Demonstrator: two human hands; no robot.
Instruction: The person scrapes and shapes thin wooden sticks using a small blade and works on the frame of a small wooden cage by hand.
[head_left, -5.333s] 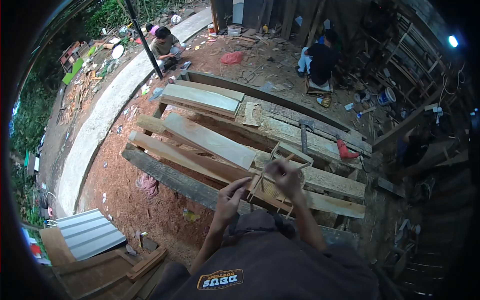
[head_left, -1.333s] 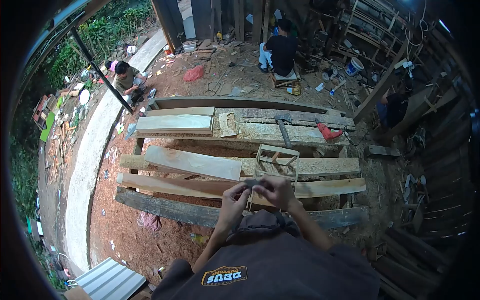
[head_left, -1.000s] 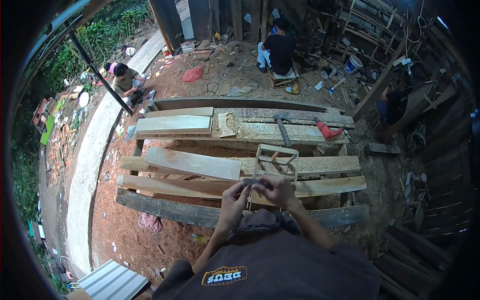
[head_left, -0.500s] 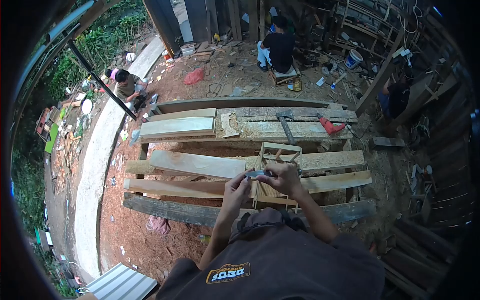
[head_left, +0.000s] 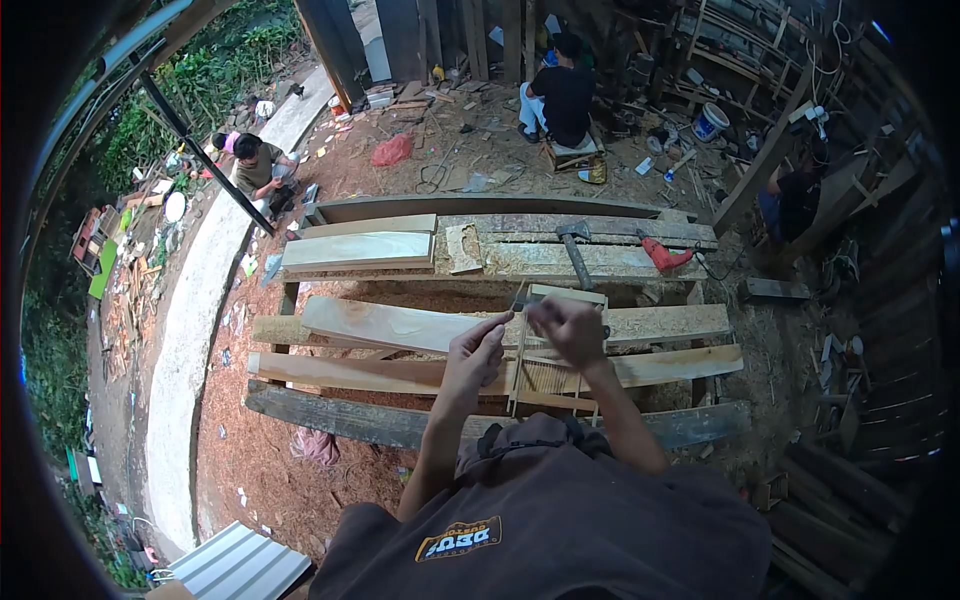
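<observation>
My left hand (head_left: 478, 354) is closed, thumb and fingers pinched on something too small to make out, over the near planks. Close to its right, my right hand (head_left: 570, 330) is closed around a small dark object (head_left: 521, 301), whose end shows between the two hands. Beneath and behind my right hand, a light wooden frame with thin slats (head_left: 548, 377) rests on the planks, partly hidden by that hand. A pale board (head_left: 385, 325) lies to the left of the frame. Beyond the frame lies a hammer-like tool with a dark head (head_left: 575, 250).
A red power tool (head_left: 666, 254) lies on the far planks (head_left: 530, 262). Two pale boards (head_left: 360, 248) are at the far left. One person (head_left: 565, 100) sits beyond the bench, another (head_left: 262, 172) crouches at the left, and a third (head_left: 795, 200) is at the right.
My right hand has lifted slightly away from the left and turned; the grey object that spanned both hands now shows only a short dark end. Earlier, the hands were lower and together.
</observation>
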